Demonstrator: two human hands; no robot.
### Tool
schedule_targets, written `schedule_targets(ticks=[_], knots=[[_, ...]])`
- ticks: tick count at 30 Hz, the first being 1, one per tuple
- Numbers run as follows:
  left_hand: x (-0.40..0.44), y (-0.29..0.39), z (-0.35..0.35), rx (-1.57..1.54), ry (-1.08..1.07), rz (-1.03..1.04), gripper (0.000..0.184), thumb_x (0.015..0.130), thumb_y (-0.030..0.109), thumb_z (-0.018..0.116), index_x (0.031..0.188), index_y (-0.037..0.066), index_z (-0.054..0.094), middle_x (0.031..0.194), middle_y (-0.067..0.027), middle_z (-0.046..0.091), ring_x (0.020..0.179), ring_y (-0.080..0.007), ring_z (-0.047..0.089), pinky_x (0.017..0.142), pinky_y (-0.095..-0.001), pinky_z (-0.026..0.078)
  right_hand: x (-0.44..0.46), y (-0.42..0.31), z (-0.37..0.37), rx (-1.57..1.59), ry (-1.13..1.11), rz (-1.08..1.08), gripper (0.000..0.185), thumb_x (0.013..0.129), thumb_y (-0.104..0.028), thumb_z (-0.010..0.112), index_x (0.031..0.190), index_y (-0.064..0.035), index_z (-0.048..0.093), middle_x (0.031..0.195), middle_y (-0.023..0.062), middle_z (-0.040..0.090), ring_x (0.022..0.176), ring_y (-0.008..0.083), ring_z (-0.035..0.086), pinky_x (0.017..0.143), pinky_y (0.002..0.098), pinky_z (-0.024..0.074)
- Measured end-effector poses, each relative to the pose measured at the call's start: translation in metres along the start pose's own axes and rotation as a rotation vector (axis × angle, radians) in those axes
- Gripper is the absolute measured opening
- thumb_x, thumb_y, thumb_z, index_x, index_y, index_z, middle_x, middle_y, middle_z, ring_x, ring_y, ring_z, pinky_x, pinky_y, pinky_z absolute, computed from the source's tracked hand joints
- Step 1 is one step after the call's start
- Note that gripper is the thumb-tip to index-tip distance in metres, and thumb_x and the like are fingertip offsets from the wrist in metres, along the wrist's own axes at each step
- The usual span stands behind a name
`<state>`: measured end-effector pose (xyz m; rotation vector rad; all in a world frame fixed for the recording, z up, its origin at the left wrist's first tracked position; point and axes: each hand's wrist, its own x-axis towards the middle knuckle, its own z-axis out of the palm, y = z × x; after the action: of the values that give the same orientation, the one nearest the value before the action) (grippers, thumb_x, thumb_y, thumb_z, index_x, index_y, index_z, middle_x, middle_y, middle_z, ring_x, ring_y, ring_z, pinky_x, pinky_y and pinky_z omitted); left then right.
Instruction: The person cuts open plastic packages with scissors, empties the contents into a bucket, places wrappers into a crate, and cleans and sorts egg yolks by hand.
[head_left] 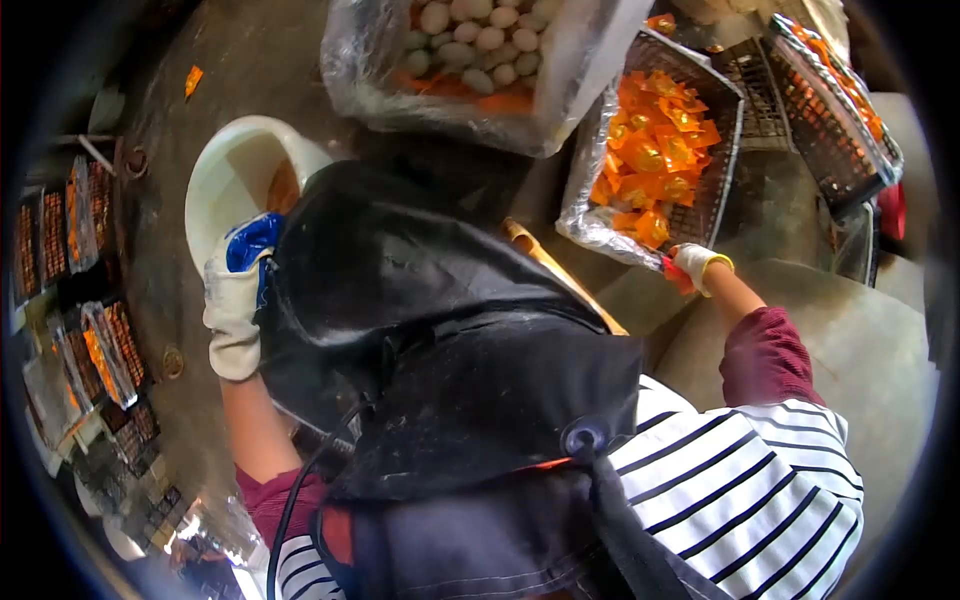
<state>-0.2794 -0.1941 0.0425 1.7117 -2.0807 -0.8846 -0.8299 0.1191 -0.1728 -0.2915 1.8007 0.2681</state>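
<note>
My left hand (236, 290), in a white glove with a blue-coated palm, is at the near rim of a white bucket (225, 165). Its fingers are curled over the rim beside the black apron. Something brown-orange shows inside the bucket, partly hidden by the apron. My right hand (697, 267) wears a pale glove with red fingers and a yellow cuff. It grips the near corner of a dark plastic crate (728, 135) lined with clear plastic. Inside lies a heap of orange packets (655, 140).
A plastic-lined container (345, 75) of pale eggs (480, 40) stands ahead. Another crate (835, 120) with orange packets leans at the right. A bamboo-like pole (560, 270) lies beside the apron. Stacked crates (85, 210) line the left, and one orange packet (193, 80) lies on the floor.
</note>
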Motion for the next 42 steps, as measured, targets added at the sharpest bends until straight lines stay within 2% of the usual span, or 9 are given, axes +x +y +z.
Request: schedule_targets(ticks=[3, 5, 9, 13, 15, 23, 34, 37, 42], knots=[[0.015, -0.024, 0.006, 0.14, 0.061, -0.152, 0.024, 0.084, 0.006, 0.057, 0.106, -0.002, 0.062, 0.104, -0.0114, 0.066, 0.099, -0.0185, 0.061, 0.087, -0.029, 0.046, -0.012, 0.01, 0.006, 0.032, 0.187, -0.116, 0.013, 0.085, -0.017, 0.05, 0.088, -0.01, 0.061, 0.067, 0.0089, 0.06, 0.051, 0.0229, 0.057, 0.042, 0.0367, 0.0436], [0.018, -0.055, 0.002, -0.607, -0.058, 0.043, 0.025, 0.088, 0.007, 0.053, 0.109, -0.003, 0.061, 0.11, -0.0112, 0.064, 0.104, -0.0188, 0.058, 0.092, -0.0294, 0.043, -0.055, 0.005, 0.005, -0.088, 0.283, -0.224, 0.014, 0.086, -0.017, 0.05, 0.092, -0.0116, 0.061, 0.067, 0.0069, 0.058, 0.052, 0.0202, 0.055, 0.042, 0.0352, 0.0425], [-0.003, -0.055, -0.013, -0.064, 0.022, 0.063, 0.031, 0.093, 0.01, 0.044, 0.118, -0.003, 0.057, 0.117, -0.0113, 0.06, 0.112, -0.0204, 0.054, 0.098, -0.03, 0.038, -0.091, 0.033, -0.001, 0.391, 0.242, -0.188, 0.011, 0.089, -0.012, 0.046, 0.091, -0.0123, 0.057, 0.057, 0.0036, 0.05, 0.043, 0.0139, 0.045, 0.038, 0.0299, 0.0358], [-0.015, -0.127, -0.016, -0.384, -0.042, -0.004, 0.045, 0.099, 0.024, 0.033, 0.136, -0.001, 0.037, 0.136, -0.0134, 0.044, 0.124, -0.0228, 0.044, 0.107, -0.0351, 0.029, -0.119, 0.063, -0.011, 0.189, 0.366, -0.136, 0.014, 0.088, -0.006, 0.044, 0.08, -0.0112, 0.054, 0.052, 0.0034, 0.045, 0.038, 0.0147, 0.041, 0.037, 0.0293, 0.0329], [-0.01, -0.148, -0.021, -1.034, -0.038, -0.171, 0.048, 0.099, 0.029, 0.033, 0.137, 0.0, 0.035, 0.139, -0.0134, 0.041, 0.128, -0.0233, 0.039, 0.11, -0.0363, 0.025, -0.127, 0.072, -0.012, 0.201, 0.354, -0.093, 0.015, 0.086, -0.009, 0.045, 0.073, -0.0101, 0.053, 0.052, 0.0042, 0.047, 0.04, 0.0166, 0.044, 0.04, 0.0301, 0.0349], [-0.019, -0.146, -0.016, -0.919, 0.01, -0.043, 0.05, 0.099, 0.033, 0.031, 0.136, 0.001, 0.036, 0.139, -0.0143, 0.041, 0.131, -0.0237, 0.036, 0.112, -0.0377, 0.02, -0.139, 0.086, 0.013, 0.064, 0.329, 0.108, 0.017, 0.086, -0.02, 0.046, 0.078, -0.0095, 0.057, 0.059, 0.0056, 0.055, 0.048, 0.0174, 0.053, 0.046, 0.031, 0.043], [-0.021, -0.164, -0.018, -0.661, 0.196, -0.007, 0.044, 0.099, 0.027, 0.031, 0.13, -0.001, 0.045, 0.13, -0.0129, 0.05, 0.121, -0.0229, 0.046, 0.107, -0.0353, 0.029, -0.103, 0.01, 0.021, -1.534, 0.372, 0.04, 0.024, 0.082, -0.019, 0.052, 0.095, -0.0111, 0.071, 0.1, 0.0083, 0.068, 0.096, 0.0246, 0.064, 0.073, 0.0384, 0.051], [-0.019, -0.16, -0.013, -0.998, 0.191, -0.038, 0.043, 0.097, 0.027, 0.037, 0.127, -0.002, 0.049, 0.126, -0.0133, 0.054, 0.118, -0.0248, 0.05, 0.105, -0.0368, 0.032, -0.054, 0.046, 0.009, -1.151, 0.504, 0.085, 0.037, 0.084, -0.022, 0.048, 0.118, -0.0089, 0.058, 0.115, 0.0105, 0.063, 0.103, 0.0276, 0.062, 0.08, 0.04, 0.0496], [-0.023, -0.142, -0.016, -0.847, 0.221, -0.054, 0.046, 0.098, 0.032, 0.037, 0.127, -0.002, 0.048, 0.126, -0.0143, 0.054, 0.118, -0.0247, 0.051, 0.105, -0.0368, 0.034, -0.145, -0.073, 0.014, -1.56, 0.088, 0.073, 0.029, 0.076, -0.017, 0.061, 0.105, -0.0159, 0.065, 0.112, 0.0074, 0.063, 0.097, 0.0265, 0.064, 0.068, 0.0405, 0.0508]])
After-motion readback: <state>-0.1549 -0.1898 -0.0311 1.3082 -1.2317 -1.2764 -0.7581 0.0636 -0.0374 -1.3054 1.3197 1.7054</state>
